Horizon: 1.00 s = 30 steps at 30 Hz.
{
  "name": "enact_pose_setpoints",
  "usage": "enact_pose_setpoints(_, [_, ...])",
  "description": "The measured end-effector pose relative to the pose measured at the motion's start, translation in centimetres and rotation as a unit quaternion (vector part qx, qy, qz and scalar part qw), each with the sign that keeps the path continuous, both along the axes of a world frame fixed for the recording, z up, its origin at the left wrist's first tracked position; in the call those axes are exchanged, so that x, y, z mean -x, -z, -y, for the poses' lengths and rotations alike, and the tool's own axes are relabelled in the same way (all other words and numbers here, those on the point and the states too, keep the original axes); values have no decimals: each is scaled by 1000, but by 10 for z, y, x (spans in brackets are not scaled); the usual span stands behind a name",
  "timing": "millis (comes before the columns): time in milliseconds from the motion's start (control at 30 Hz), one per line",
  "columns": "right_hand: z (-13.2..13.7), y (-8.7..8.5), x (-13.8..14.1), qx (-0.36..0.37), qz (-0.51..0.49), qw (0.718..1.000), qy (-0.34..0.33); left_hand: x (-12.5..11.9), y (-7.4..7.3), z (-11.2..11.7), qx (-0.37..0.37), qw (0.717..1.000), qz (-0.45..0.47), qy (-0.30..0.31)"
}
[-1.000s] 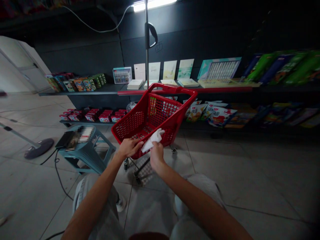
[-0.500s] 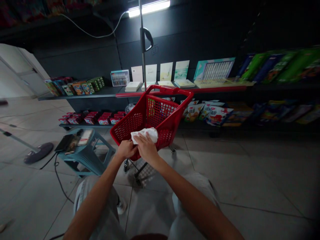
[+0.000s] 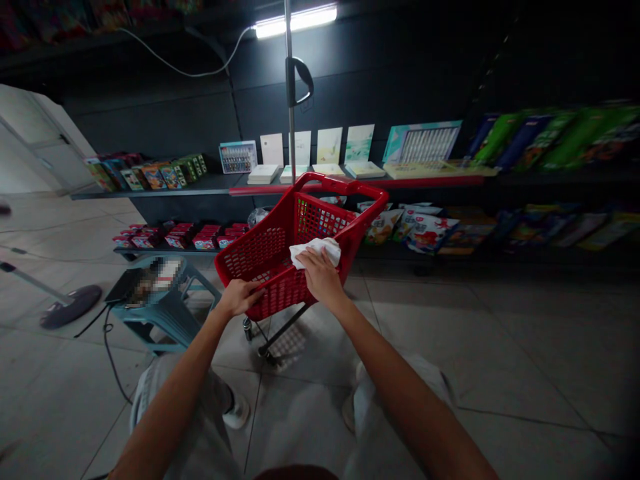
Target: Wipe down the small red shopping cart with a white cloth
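A small red shopping cart (image 3: 273, 250) stands on the tiled floor in front of me, tilted slightly. My left hand (image 3: 239, 297) grips its near rim at the left corner. My right hand (image 3: 323, 277) presses a white cloth (image 3: 316, 250) against the cart's right-hand rim, fingers folded over the cloth. The basket of the cart looks bare inside.
A teal plastic stool (image 3: 163, 297) with a phone and papers stands left of the cart. Dark shelves (image 3: 200, 183) behind hold boxes, cards and snack bags. A metal pole (image 3: 290, 87) rises behind the cart. A fan base (image 3: 63, 307) and cables lie at the left.
My right hand slid the cloth from the near rim along to the right side of the cart. The left hand stayed on the near rim. The view shifted slightly.
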State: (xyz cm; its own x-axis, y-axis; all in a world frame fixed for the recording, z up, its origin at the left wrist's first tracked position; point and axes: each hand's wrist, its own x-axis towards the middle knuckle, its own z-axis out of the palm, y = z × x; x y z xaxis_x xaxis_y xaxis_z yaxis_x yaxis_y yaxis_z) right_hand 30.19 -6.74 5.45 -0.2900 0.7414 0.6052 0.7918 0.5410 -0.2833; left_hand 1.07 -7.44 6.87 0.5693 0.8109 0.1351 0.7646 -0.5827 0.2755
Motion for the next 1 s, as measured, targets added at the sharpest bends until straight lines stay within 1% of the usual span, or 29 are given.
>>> enact_pose_setpoints(100, [-10, -5, -16, -9, 0, 999, 34, 6, -1, -1, 4, 1000, 4, 7])
enact_pose_setpoints(267, [-20, -23, -47, -33, -12, 995, 88, 21, 3, -6, 12, 1000, 9, 16])
enact_pose_setpoints(367, [-21, -29, -56, -40, -28, 992, 113, 32, 5, -8, 16, 1000, 16, 15])
enact_pose_setpoints(600, [-14, -32, -53, -49, -30, 991, 122, 55, 11, -7, -30, 998, 29, -44])
enact_pose_setpoints(800, [-17, -32, -53, -74, -43, 986, 144, 73, 15, -11, -76, 995, 32, -60])
enact_pose_setpoints(1000, [-15, -33, -43, -78, -45, 986, 139, 84, 21, -17, -117, 986, 18, -117])
